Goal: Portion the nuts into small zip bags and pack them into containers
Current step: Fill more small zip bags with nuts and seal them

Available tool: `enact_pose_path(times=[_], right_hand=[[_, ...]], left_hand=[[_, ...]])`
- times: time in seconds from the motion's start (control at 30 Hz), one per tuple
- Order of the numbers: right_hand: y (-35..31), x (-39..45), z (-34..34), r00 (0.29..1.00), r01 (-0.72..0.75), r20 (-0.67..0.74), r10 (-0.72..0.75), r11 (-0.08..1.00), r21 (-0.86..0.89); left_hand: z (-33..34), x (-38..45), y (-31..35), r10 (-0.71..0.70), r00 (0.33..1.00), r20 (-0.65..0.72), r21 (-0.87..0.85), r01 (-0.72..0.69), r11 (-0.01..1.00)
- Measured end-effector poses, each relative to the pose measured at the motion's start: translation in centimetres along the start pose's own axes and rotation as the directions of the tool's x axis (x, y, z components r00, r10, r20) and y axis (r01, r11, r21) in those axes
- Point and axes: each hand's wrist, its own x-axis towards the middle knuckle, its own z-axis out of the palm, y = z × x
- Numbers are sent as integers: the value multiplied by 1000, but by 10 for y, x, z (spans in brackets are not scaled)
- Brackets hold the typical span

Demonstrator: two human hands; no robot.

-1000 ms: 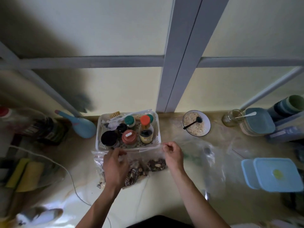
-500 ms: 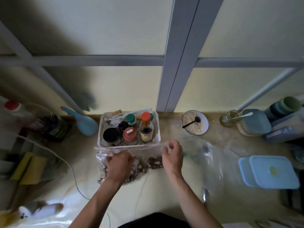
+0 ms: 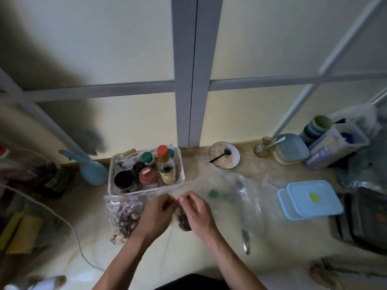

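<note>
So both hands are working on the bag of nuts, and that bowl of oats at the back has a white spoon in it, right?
Not quite: the head view shows the spoon in the bowl is black. Both hands, left and right, are indeed on the bag of nuts.

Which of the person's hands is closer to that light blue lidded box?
Right. The right hand lies between the left hand and the light blue lidded box, which sits farther right; neither touches it.

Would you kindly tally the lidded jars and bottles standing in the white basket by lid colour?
Orange-red lids: 2, the tall bottle and the squat jar.
Green lids: 2, a jar and a cap partly hidden behind the bottle.
Black lids: 2, large and small.
Total: 6
</note>
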Motion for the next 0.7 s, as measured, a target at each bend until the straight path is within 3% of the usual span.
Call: enact_pose_path(times=[0.2, 0.43, 0.6, 0.7], right_hand=[[-10, 3, -28, 999, 42, 4, -42, 998, 42], [-9, 3, -49, 995, -15, -97, 20, 999, 48], [-1, -2, -61, 983, -59, -165, 81, 989, 138], [-1, -5, -71, 972, -78, -203, 118, 978, 194]], left_hand=[[12, 0, 23, 1, 996, -95, -178, -18, 984], [25, -4, 47, 103, 989, -105, -129, -116, 985], [30, -4, 45, 65, 997, 42, 57, -68, 996], [28, -5, 40, 57, 986, 158, -2, -58, 998]])
